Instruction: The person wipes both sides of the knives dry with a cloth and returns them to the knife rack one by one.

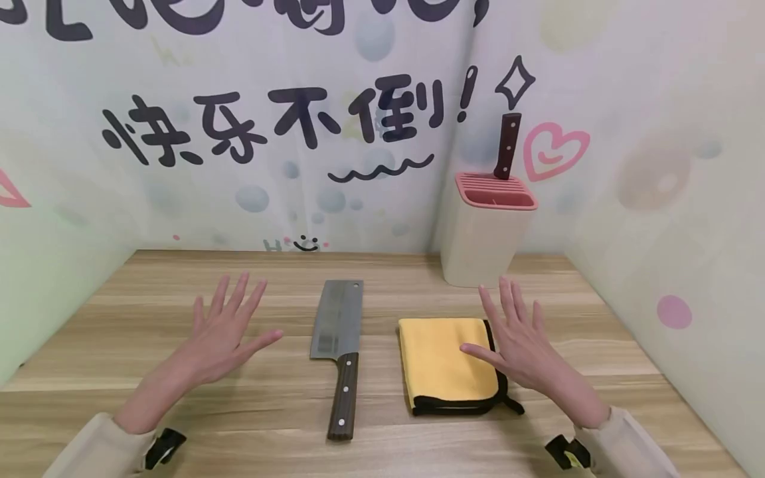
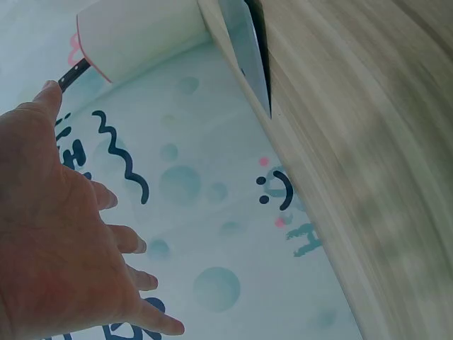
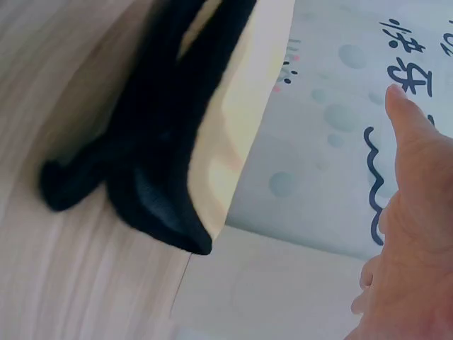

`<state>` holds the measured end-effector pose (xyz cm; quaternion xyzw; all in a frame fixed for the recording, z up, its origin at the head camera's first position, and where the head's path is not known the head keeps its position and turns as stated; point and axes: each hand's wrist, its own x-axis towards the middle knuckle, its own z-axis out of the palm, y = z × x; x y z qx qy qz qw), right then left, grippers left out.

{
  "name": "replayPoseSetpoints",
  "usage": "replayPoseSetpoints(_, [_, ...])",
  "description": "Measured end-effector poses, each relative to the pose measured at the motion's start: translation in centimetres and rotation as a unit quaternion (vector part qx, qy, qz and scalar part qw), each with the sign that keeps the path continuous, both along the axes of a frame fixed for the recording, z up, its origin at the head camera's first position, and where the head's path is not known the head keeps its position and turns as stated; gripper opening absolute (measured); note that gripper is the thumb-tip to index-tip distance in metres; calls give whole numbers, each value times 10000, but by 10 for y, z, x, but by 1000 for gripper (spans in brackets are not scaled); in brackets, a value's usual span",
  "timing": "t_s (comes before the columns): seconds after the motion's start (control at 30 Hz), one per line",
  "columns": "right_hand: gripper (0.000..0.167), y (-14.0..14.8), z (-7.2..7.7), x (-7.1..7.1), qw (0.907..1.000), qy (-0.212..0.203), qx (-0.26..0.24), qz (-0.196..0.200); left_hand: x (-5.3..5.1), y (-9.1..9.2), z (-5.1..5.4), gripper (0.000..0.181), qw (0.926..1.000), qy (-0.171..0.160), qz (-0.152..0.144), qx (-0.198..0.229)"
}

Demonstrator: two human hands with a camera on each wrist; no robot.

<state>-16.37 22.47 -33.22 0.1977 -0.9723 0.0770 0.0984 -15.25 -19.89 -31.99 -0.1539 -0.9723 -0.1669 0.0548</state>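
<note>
My left hand (image 1: pixel 221 338) hovers over the wooden table with its fingers spread, left of a cleaver (image 1: pixel 339 332). Nothing is in it. The cleaver lies flat, its dark riveted handle (image 1: pixel 344 398) toward me and its broad blade pointing away. On the other side, my right hand (image 1: pixel 516 342) is spread too and holds nothing. It hovers above the right edge of a folded yellow cloth (image 1: pixel 445 358) with black trim. In the right wrist view the cloth (image 3: pixel 226 120) shows close up, its black loop at the left. The left wrist view catches the cleaver blade (image 2: pixel 248 49) edge-on.
A cream knife block (image 1: pixel 487 239) with a pink slotted top stands at the back right, against the printed wall (image 1: pixel 251 219). One dark-handled knife (image 1: pixel 507 146) sticks up from it. The table (image 1: pixel 269 425) has walls at the back and both sides.
</note>
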Motion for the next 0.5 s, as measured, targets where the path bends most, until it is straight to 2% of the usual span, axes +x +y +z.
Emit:
replayPoseSetpoints(0.17, [92, -11, 7, -1, 9998, -89, 77, 145, 1, 8, 3, 79, 9999, 37, -160, 32])
replayPoseSetpoints(0.3, [90, -22, 10, 0, 9993, -177, 59, 323, 1, 15, 1, 78, 9995, 43, -320, 17])
replayPoseSetpoints(0.5, [85, -43, 10, 1, 9974, -21, -30, 713, 1, 27, -3, 75, 9984, 108, -548, 63])
